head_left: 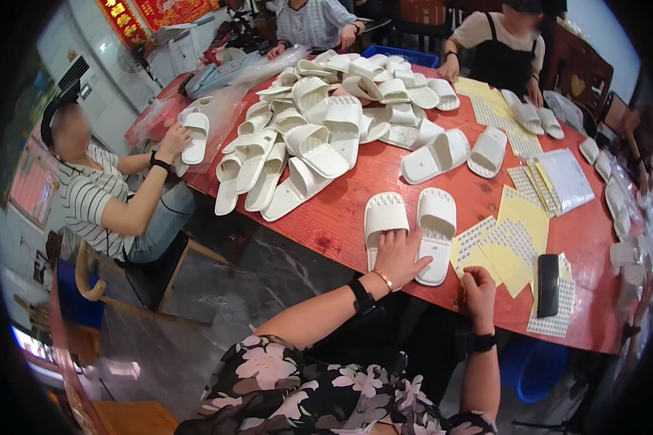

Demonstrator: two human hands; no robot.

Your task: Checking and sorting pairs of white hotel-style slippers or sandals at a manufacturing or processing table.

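Note:
Two white slippers lie side by side at the near table edge, a left slipper (386,217) and a right slipper (437,228). My left hand (400,257) rests on them, its fingers stretched out over the left slipper's insole and the thumb reaching to the right one. A small dark mark shows on the right insole. Just right of the pair, my right hand (477,290) is closed with fingertips pinched together; anything in them is too small to make out. Beside it lie yellow and white sticker sheets (511,264) with rows of small labels.
A large heap of white slippers (319,138) covers the table's far middle. Another loose pair (435,156) lies nearer. A dark phone (548,285) rests on the sheets. One person at left holds a slipper (195,138); others sit across. A blue bin (537,370) stands below.

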